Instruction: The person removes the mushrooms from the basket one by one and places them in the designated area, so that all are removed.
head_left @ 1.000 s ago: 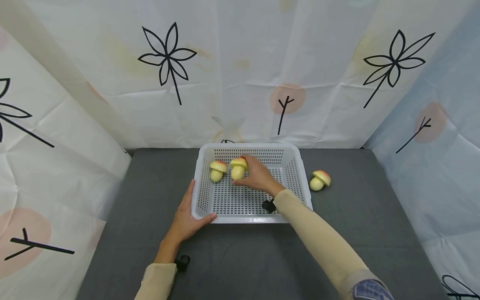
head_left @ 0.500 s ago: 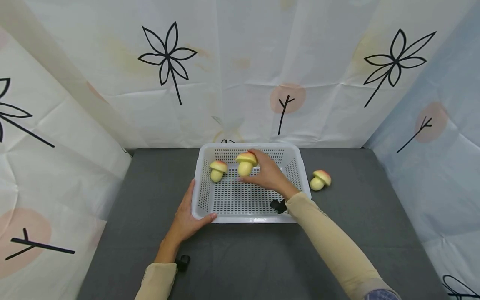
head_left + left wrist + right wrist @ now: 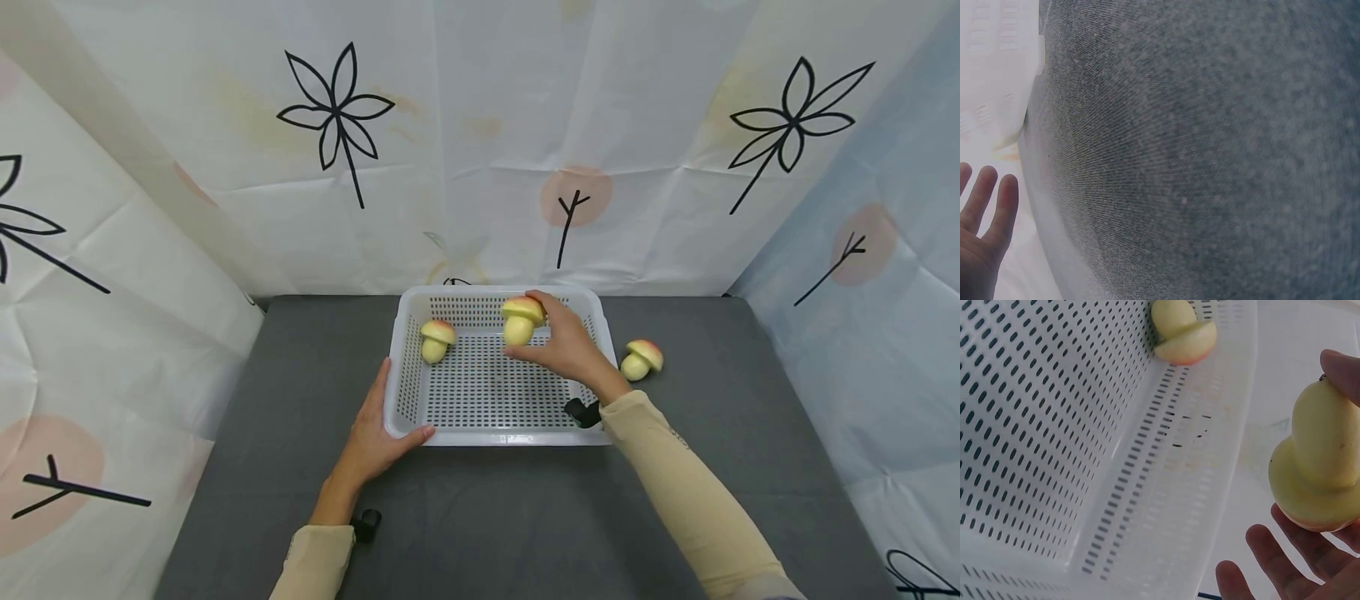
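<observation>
My right hand (image 3: pixel 566 337) pinches a toy mushroom (image 3: pixel 519 322) between thumb and fingers, above the back right of a white perforated basket (image 3: pixel 498 438). In the right wrist view this mushroom (image 3: pixel 1325 437) has its pale yellow stem toward the thumb and its cap by the fingers. A second mushroom (image 3: pixel 437 342) sits inside the basket at the left. On the table, just right of the basket, lies a third mushroom (image 3: pixel 641 360), tilted. My left hand (image 3: pixel 373 442) rests against the basket's front left corner, fingers straight along its side and thumb at the front rim.
A dark grey cloth (image 3: pixel 480 517) covers the table under the basket. White patterned sheets (image 3: pixel 480 167) hang behind and on both sides. Each wrist wears a small black camera, such as the left wrist camera (image 3: pixel 367 526).
The right hand has lifted the mushroom from the basket's middle and carried it rightward and a little back. My left hand and the other two mushrooms have stayed put.
</observation>
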Available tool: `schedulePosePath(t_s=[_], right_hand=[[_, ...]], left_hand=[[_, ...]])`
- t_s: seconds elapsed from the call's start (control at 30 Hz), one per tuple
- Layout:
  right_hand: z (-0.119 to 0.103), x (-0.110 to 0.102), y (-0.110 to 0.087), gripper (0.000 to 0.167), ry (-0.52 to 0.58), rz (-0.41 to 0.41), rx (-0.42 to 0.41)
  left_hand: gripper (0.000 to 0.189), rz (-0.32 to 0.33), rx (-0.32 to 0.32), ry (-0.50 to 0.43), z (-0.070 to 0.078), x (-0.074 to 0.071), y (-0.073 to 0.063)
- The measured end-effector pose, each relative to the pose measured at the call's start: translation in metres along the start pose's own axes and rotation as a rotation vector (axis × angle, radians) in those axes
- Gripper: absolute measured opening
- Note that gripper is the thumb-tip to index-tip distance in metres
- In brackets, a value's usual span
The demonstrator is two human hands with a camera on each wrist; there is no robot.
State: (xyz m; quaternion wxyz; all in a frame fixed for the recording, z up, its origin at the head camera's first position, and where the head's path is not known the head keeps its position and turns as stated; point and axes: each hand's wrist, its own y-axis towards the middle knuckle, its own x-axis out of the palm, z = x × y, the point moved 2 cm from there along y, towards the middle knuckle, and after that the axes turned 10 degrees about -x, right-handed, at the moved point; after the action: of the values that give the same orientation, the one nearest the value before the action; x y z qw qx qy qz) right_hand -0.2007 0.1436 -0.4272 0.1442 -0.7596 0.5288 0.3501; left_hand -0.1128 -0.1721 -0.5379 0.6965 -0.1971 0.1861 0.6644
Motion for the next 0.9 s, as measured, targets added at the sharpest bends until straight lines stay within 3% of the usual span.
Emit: schedulePosePath(t_s=[0.9], right_hand=[[0.018, -0.046, -0.033, 0.099, -0.058, 0.093, 0.039]], left_hand=[[0.124, -0.007, 0.000, 0.001, 0.002, -0.001, 0.000]])
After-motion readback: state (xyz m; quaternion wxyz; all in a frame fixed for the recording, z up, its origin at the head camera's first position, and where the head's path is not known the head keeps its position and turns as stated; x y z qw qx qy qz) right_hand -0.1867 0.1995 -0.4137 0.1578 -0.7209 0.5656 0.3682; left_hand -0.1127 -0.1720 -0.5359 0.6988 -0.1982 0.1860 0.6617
